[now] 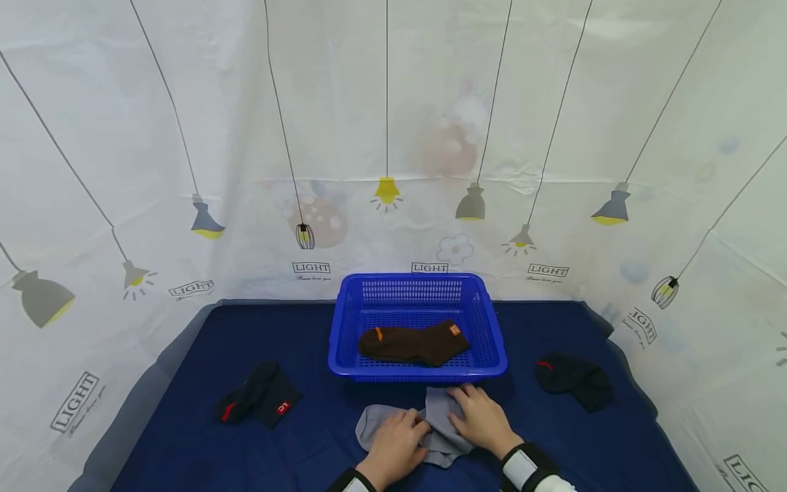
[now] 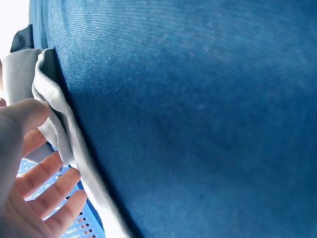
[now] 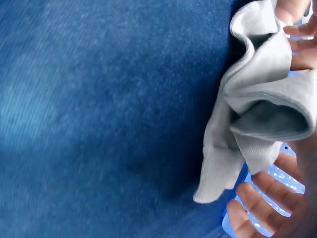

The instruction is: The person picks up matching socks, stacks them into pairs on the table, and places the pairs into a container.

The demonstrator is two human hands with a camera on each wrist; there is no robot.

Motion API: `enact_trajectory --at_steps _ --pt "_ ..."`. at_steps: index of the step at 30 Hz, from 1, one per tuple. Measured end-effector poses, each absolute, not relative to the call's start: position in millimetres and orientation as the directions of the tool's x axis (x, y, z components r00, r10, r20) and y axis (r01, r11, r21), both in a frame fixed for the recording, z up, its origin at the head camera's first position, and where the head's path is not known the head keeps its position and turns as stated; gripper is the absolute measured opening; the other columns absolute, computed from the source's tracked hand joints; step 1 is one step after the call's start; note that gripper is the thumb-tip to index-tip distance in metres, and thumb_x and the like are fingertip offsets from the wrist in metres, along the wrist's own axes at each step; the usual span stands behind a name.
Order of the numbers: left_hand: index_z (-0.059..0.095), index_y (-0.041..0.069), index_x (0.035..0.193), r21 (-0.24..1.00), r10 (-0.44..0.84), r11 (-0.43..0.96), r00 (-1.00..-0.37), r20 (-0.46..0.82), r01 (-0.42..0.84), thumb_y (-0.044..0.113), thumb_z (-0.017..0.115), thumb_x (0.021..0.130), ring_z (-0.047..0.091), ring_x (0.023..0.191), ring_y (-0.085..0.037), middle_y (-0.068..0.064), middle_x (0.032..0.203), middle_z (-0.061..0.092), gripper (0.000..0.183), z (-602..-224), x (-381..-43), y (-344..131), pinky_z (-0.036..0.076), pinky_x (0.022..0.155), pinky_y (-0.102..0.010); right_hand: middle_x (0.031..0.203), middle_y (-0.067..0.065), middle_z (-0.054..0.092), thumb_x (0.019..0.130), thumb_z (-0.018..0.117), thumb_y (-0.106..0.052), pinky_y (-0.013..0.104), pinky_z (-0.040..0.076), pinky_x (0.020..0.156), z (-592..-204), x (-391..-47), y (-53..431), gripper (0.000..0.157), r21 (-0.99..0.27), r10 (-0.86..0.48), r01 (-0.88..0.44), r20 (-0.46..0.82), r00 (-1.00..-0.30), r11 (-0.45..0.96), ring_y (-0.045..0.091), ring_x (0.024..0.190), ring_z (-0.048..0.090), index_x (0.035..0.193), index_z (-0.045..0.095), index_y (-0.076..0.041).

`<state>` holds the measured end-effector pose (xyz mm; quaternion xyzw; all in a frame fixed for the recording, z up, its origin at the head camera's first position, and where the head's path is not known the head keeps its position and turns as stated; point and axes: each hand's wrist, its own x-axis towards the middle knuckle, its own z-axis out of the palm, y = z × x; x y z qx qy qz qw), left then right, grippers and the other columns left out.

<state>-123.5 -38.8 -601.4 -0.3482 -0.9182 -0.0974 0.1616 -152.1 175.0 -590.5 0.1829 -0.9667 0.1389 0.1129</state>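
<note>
A light grey sock [image 1: 381,418] lies bunched on the dark blue cloth, just in front of the basket, with its ribbed part folded over. My left hand [image 1: 396,443] pinches its middle; in the left wrist view the thumb [image 2: 32,113] overlaps the grey fabric [image 2: 54,94] and the other fingers spread below. At the sock's right part, my right hand [image 1: 482,417] holds the fabric between thumb and fingers. From the right wrist, the raised cuff [image 3: 272,96] gapes toward the camera, hiding the right thumb, while the other fingers [image 3: 260,206] extend loosely beneath.
Behind the hands stands a blue plastic basket [image 1: 418,377] with a brown sock [image 1: 412,344] inside. Black socks with red marks [image 1: 261,396] lie to the left, and another black sock bundle [image 1: 574,379] to the right. A printed white curtain [image 1: 393,102] closes off the back and sides.
</note>
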Motion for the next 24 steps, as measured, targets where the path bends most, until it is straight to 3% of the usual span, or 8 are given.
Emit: enact_trajectory --at_steps 8,24 --pt "0.070 0.024 0.090 0.029 0.600 0.733 -0.667 0.441 0.679 0.030 0.084 0.074 0.053 0.071 -0.008 0.006 0.086 0.056 0.022 -609 -128 -35 0.044 0.060 -0.022 0.096 0.004 0.065 0.076 0.083 -0.018 0.040 0.055 0.069 -599 -155 169 0.035 -0.231 -0.353 -0.422 0.285 -0.891 0.877 0.023 0.081 0.064 0.109 0.070 -0.013" --pt "0.062 0.023 0.082 0.014 0.602 0.745 -0.681 0.417 0.667 0.023 0.082 0.072 0.050 0.066 -0.009 0.006 0.083 0.055 0.022 -615 -135 -25 0.039 0.058 -0.020 0.082 0.002 0.054 0.075 0.080 -0.004 0.033 0.049 0.059 -598 -156 166 0.025 -0.230 -0.377 -0.471 0.356 -0.855 0.852 0.019 0.066 0.058 0.087 0.059 -0.013"
